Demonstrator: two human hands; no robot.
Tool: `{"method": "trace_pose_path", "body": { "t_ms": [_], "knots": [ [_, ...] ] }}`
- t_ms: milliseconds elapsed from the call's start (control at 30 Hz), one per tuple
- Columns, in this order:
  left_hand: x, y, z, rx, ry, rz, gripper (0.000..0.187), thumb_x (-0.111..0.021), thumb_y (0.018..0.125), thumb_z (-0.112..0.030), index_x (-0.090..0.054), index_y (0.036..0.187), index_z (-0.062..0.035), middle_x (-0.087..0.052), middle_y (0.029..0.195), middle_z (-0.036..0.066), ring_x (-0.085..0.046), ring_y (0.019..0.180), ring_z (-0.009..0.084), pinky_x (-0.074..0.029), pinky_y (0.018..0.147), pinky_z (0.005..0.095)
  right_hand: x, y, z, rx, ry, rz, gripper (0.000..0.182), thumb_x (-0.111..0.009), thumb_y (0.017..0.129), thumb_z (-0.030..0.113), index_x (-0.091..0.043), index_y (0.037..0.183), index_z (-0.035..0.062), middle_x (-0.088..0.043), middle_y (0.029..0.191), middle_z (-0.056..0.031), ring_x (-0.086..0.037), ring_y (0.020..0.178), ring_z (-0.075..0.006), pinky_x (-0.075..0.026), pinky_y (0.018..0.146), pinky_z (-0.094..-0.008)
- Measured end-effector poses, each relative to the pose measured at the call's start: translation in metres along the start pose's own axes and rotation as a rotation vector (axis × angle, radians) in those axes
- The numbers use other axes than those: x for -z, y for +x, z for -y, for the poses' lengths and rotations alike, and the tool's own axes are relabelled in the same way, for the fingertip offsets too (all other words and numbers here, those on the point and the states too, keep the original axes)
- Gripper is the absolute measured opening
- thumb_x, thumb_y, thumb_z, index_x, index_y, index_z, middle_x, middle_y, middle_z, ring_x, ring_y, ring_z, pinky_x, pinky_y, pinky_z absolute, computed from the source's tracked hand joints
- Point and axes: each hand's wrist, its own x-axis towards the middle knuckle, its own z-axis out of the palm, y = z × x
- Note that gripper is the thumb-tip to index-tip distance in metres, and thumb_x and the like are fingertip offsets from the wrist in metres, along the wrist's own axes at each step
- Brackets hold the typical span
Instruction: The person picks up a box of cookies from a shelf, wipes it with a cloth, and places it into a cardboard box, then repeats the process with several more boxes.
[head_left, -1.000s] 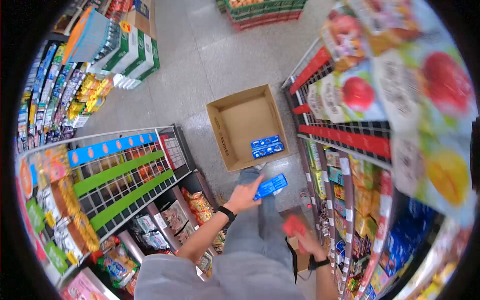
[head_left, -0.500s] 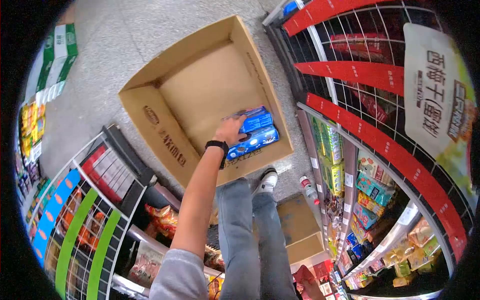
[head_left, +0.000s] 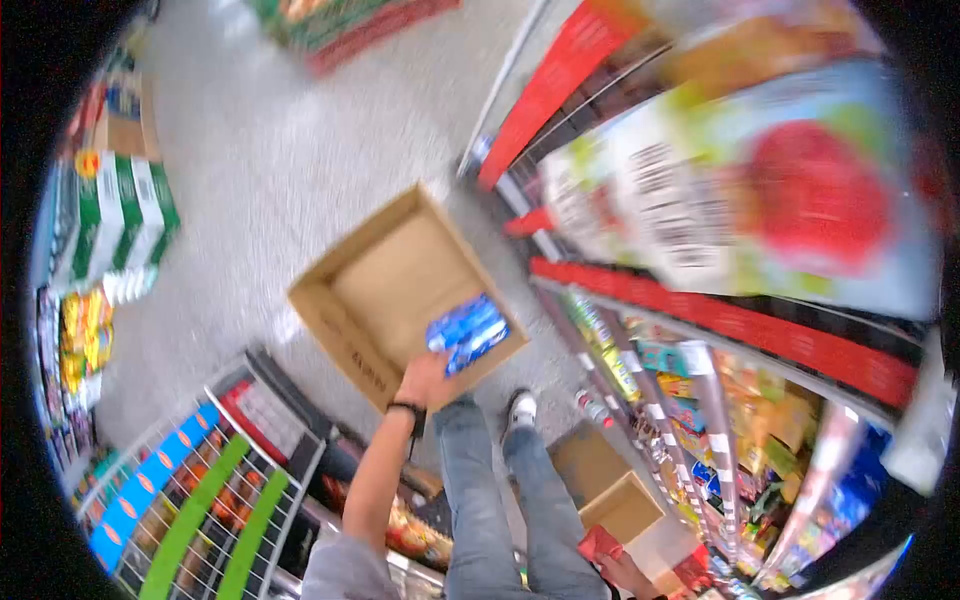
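An open cardboard box [head_left: 345, 345] stands on the floor, with blue packages [head_left: 468, 330] lying side by side in its near right corner. My left hand [head_left: 427, 378], with a black band at the wrist, reaches over the near wall and is at the left end of the packages; its fingers are blurred. Low in the view, beside my right leg, my right hand [head_left: 628, 574] is closed on a red packet [head_left: 600, 546], partly cut off by the frame's lower edge.
Snack shelves [head_left: 700, 450] with red strips line the right. A wire rack [head_left: 215, 500] stands at the lower left. A smaller open carton [head_left: 620, 510] and a bottle [head_left: 594, 408] are on the floor right of my feet. Green and white cartons [head_left: 120, 215] are at the far left.
The view has tilted up and drawn back, so the box looks smaller and lower. My left hand has pulled back slightly across the packages. My right hand and the red packet show more.
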Motion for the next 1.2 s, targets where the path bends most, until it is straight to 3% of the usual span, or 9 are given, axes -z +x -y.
{"method": "trace_pose_path", "body": {
  "t_ms": [100,233,300,467,500,700,733,900,1200],
  "knots": [
    [0.062,-0.065,-0.064,-0.119,0.092,0.137,0.034,-0.064,0.082,-0.027,-0.065,0.11,-0.0078,-0.07,0.096,0.021,-0.068,0.087,0.0393,-0.054,0.076,0.0529,0.001,-0.036,0.015,0.336,-0.144,-0.075,0.025,-0.06,0.097,0.032,-0.064,0.088,0.0094,-0.059,0.071,0.0021,-0.054,0.061,-0.0089,-0.044,0.054,-0.0257],
    [0.144,-0.14,-0.2,-0.548,0.007,-0.09,0.03,-0.065,0.079,-0.017,-0.067,0.107,-0.0071,-0.068,0.098,0.016,-0.066,0.091,0.035,-0.053,0.083,0.047,0.011,-0.122,0.045,0.391,-0.07,-0.141,0.023,-0.06,0.097,0.032,-0.06,0.102,0.0093,-0.062,0.081,0.0032,-0.056,0.068,-0.0098,-0.046,0.059,-0.027],
    [0.195,-0.168,-0.294,-0.824,0.053,-0.101,0.029,-0.064,0.08,-0.013,-0.066,0.108,-0.0082,-0.067,0.1,0.013,-0.064,0.098,0.0306,-0.05,0.089,0.0435,0.019,-0.054,-0.024,0.596,0.261,-0.039,0.033,-0.06,0.096,0.03,-0.057,0.12,0.007,-0.066,0.098,0.0011,-0.059,0.077,-0.0115,-0.048,0.065,-0.0277],
    [0.255,-0.186,-0.495,-1.183,0.172,-0.189,0.031,-0.061,0.082,-0.009,-0.063,0.112,-0.0066,-0.064,0.11,0.013,-0.059,0.107,0.0319,-0.048,0.092,0.0438,0.004,-0.033,-0.081,0.704,0.557,-0.188,0.049,-0.061,0.095,0.027,-0.051,0.136,0.0026,-0.064,0.116,-0.004,-0.062,0.099,-0.0146,-0.051,0.083,-0.0286],
    [0.253,-0.178,-0.522,-1.249,0.168,-0.229,0.032,-0.06,0.081,-0.009,-0.062,0.113,-0.0055,-0.063,0.112,0.014,-0.058,0.109,0.0333,-0.048,0.093,0.0445,0.009,-0.053,-0.082,0.489,0.521,-0.068,0.052,-0.063,0.092,0.029,-0.052,0.136,0.0025,-0.065,0.11,-0.0028,-0.059,0.093,-0.0126,-0.051,0.082,-0.0287],
    [0.259,-0.085,-0.67,-1.095,0.52,-0.476,0.06,-0.068,0.073,-0.009,-0.052,0.13,-0.001,-0.052,0.135,0.017,-0.05,0.124,0.0367,-0.043,0.099,0.0549,-0.011,-0.022,-0.145,0.664,0.498,-0.247,0.056,-0.061,0.09,0.038,-0.056,0.13,-0.0004,-0.068,0.105,-0.0082,-0.061,0.094,-0.0174,-0.05,0.083,-0.0352],
    [0.254,-0.066,-0.676,-1.118,0.605,-0.676,0.063,-0.072,0.071,-0.011,-0.052,0.13,0.0006,-0.053,0.133,0.018,-0.049,0.126,0.0362,-0.042,0.099,0.0531,-0.012,-0.017,-0.154,0.643,0.546,-0.279,0.055,-0.061,0.09,0.039,-0.058,0.127,-0.0004,-0.068,0.103,-0.0077,-0.061,0.092,-0.0173,-0.05,0.081,-0.0352],
    [0.241,-0.029,-0.679,-0.948,0.624,-0.573,0.068,-0.076,0.072,-0.015,-0.05,0.134,-0.0026,-0.053,0.134,0.018,-0.047,0.129,0.0368,-0.04,0.106,0.0531,-0.025,-0.015,-0.185,0.705,0.819,-0.318,0.046,-0.063,0.089,0.043,-0.065,0.112,0.0025,-0.065,0.092,-0.0004,-0.055,0.08,-0.0152,-0.045,0.069,-0.0322],
    [0.245,-0.029,-0.679,-0.904,0.738,-0.586,0.074,-0.075,0.071,-0.011,-0.045,0.139,-0.004,-0.051,0.136,0.021,-0.045,0.131,0.0378,-0.039,0.107,0.0521,-0.018,-0.025,-0.188,0.699,0.769,-0.303,0.05,-0.061,0.091,0.034,-0.056,0.13,0.0023,-0.064,0.106,-0.0023,-0.056,0.09,-0.015,-0.048,0.081,-0.0319]
  ]
}}
